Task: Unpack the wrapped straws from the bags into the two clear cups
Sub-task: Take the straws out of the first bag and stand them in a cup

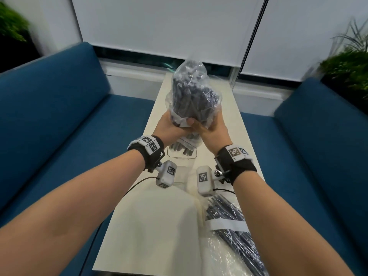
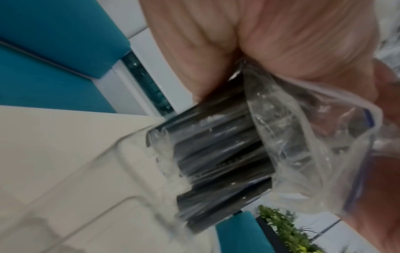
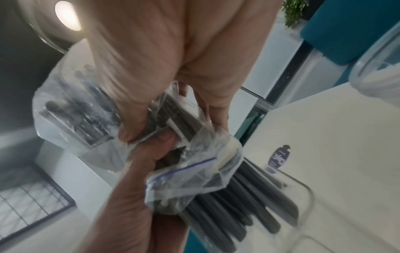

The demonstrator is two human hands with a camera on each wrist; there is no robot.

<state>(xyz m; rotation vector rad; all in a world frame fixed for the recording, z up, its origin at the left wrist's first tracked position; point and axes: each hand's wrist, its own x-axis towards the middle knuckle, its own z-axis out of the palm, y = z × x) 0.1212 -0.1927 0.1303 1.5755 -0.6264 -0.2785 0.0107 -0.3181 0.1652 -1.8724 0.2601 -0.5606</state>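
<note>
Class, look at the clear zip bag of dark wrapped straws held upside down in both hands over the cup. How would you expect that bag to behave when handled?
The bag is probably floppy: its film crumples around the left hand and right hand. It looks slippery, being glossy. The straws likely slide out freely; their ends already poke from the mouth into the clear cup.

Clear zip bag (image 1: 191,92) of dark wrapped straws (image 1: 189,96), upended over the table, mouth down, its crumpled neck gripped by the left hand (image 1: 171,126) and the right hand (image 1: 213,126). Straw ends poke out of the mouth into a clear cup (image 1: 182,154) standing directly below. Second bag (image 1: 233,236) of straws lies flat, nearer, to the right.
</note>
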